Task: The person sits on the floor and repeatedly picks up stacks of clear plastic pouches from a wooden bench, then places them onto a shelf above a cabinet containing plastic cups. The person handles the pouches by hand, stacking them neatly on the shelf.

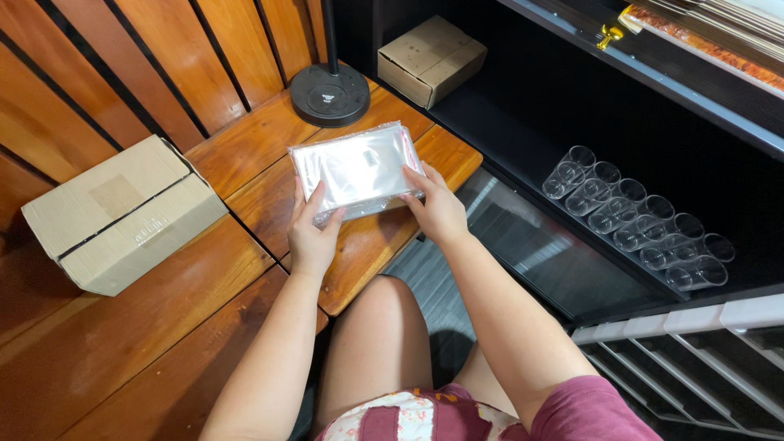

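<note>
Head view
Surface: a bench (204, 327) of reddish-brown wooden slats with dark gaps between them; the planks look glossy and worn.
Room: slatted wood panelling (106, 73) rises behind the bench at upper left; a black shelf unit (523, 106) fills the right side, with grey rails below it at lower right.
Held item: a stack of clear plastic bags (357, 169) lies flat on the bench near its right edge, directly in front of the person.
Left hand: the left hand (313, 231) grips the stack's near left corner, thumb on top, fingers closed around the edge.
Right hand: the right hand (437, 208) clasps the stack's right side, fingers curled over the near right corner.
Left of the hands: a closed cardboard box (122, 214) sits on the bench, well apart from the stack.
Behind the stack: a round black stand base (331, 95) with an upright pole stands just beyond the bags.
On the shelf: a smaller cardboard box (431, 59) at the back; a row of clear plastic cups (641, 222) lying on their sides to the right.
Upper right: a gold-coloured fitting (608, 34) on the shelf edge.
Obstructions: the path between hands and stack is unobstructed.
</note>
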